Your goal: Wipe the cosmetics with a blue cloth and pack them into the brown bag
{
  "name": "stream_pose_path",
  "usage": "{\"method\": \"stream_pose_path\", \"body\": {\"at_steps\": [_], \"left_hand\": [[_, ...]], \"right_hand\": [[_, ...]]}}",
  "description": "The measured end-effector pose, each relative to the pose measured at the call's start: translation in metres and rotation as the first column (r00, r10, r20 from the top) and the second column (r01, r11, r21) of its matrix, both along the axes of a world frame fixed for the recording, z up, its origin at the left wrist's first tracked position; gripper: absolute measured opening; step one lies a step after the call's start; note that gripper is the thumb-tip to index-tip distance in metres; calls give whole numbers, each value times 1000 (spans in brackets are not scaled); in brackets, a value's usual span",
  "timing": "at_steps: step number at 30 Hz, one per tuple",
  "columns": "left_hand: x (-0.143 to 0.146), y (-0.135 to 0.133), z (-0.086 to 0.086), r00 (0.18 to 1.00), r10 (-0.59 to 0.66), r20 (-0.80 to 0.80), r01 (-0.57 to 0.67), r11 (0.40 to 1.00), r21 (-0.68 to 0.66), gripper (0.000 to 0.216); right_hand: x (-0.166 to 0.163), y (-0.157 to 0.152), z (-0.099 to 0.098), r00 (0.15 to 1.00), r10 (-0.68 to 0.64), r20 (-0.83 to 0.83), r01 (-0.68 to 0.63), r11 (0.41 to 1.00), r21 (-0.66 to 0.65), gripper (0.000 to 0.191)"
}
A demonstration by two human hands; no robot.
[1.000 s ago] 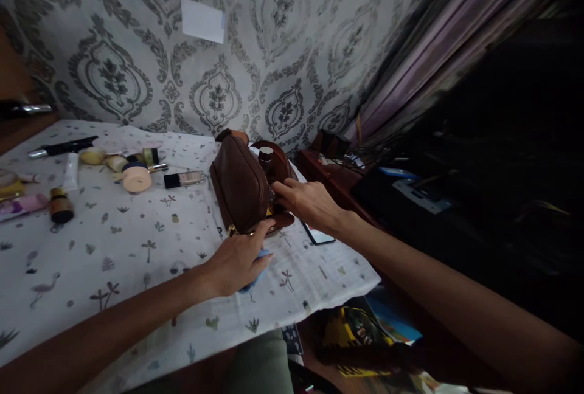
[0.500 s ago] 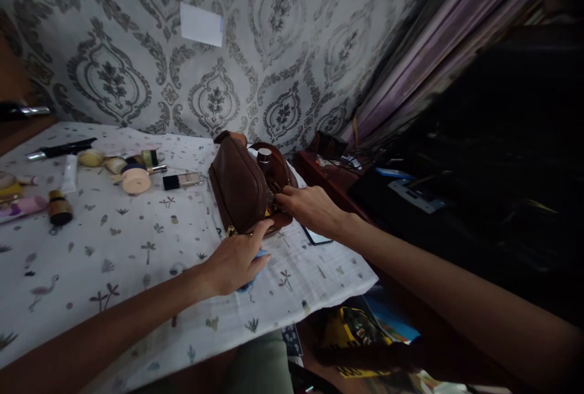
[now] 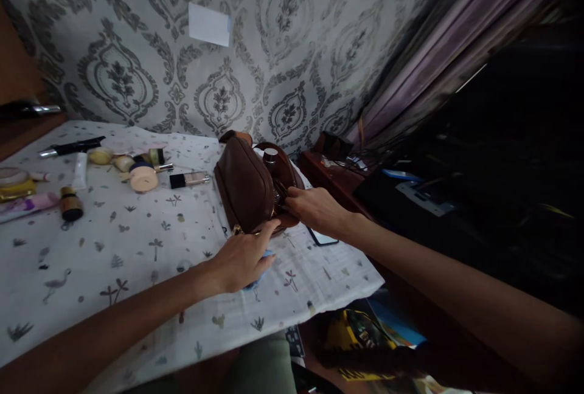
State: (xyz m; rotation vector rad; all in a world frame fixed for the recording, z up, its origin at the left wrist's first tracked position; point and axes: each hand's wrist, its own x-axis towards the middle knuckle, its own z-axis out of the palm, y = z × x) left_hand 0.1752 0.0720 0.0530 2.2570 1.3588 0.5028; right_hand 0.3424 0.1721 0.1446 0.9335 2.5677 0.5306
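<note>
A brown zip-up cosmetic bag (image 3: 241, 184) lies on the cloth-covered table with its mouth gaping to the right. My left hand (image 3: 241, 260) grips the bag's near edge, thumb against the rim. Something blue (image 3: 267, 253) shows under its fingers. At the bag's opening is my right hand (image 3: 314, 208), fingers closed and partly inside; what they pinch is hidden. A silver-capped bottle (image 3: 270, 155) stands up out of the bag. A phone (image 3: 325, 238) with a bright screen lies partly beneath the right wrist.
To the left lie a foundation bottle (image 3: 189, 180), a round powder container (image 3: 143, 178), a white tube (image 3: 79, 170), a brown bottle with a dark cap (image 3: 70, 204) and a black tube (image 3: 73, 147). Patterned wallpaper (image 3: 223, 93) rises behind. A dark red surface with cables (image 3: 351, 169) adjoins the right.
The view has shifted slightly, so everything sits a little further right. My right fingers have moved slightly at the bag's opening; the left hand keeps its hold.
</note>
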Motion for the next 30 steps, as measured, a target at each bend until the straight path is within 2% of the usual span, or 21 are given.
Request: {"method": "stream_pose_path", "body": {"at_steps": [3,7,9,11,14,17,19,24,30], "left_hand": [[0,0,0,1000,12,-19,-12,1000,10,62],[-2,1,5,999,23,-42,-22,999,31,56],[-4,2,9,998,17,-55,-16,1000,27,54],[-8,4,11,995,27,-91,-23,999,48,52],[-13,6,13,977,91,-191,-60,985,161,49],[-16,6,15,951,143,-274,-65,959,275,48],[-16,6,17,940,150,-307,-53,952,301,46],[-15,4,17,947,113,-302,-35,967,253,48],[-22,1,4,965,94,-243,-43,977,208,55]], "right_hand": [[0,-1,-1,1000,3,-30,-4,1000,-17,25],[15,-12,-17,964,-18,-264,11,1000,-29,29],[27,-22,-31,899,-17,-438,-9,998,-56,34],[38,-34,-45,794,13,-608,-69,995,-68,36],[51,-50,-66,655,65,-753,-108,994,-8,33],[55,-59,-83,573,87,-815,-116,993,25,32],[55,-62,-91,507,99,-856,-125,991,41,34],[48,-63,-104,355,148,-923,-128,986,109,39],[28,-58,-111,260,130,-957,-62,991,118,43]]}}
